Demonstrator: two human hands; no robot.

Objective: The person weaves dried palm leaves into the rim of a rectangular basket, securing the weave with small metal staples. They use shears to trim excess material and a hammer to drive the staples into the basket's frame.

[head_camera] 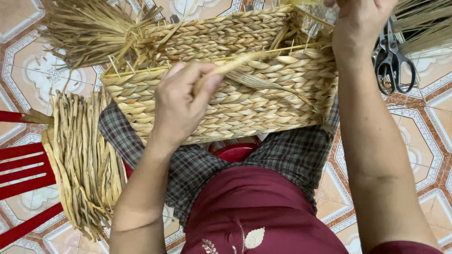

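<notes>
Across the lap, on grey checked trousers point(197, 164), a rectangular basket woven of pale dried straw-coloured fibre point(263, 99) is held on its side, its braided wall turned toward the camera. The left hand point(181, 103) is laid against that wall near the upper rim, with thumb and fingers pinched shut on a single flat strand of dried fibre point(240, 62), which is drawn rightward along the rim. The right hand point(360, 23) is placed at the far right corner of the basket, partly cut off by the top edge of the view, so whether it is closed or open cannot be told. Loose unwoven fibre ends point(89, 28) are seen bristling from the basket's upper left corner. A bundle of twisted dried fibre strands point(82, 160) is laid over a red slatted chair point(23, 178) to the left. A pair of dark metal scissors point(393, 61) is seen on the patterned tile floor point(423, 141), just right of the right wrist.
</notes>
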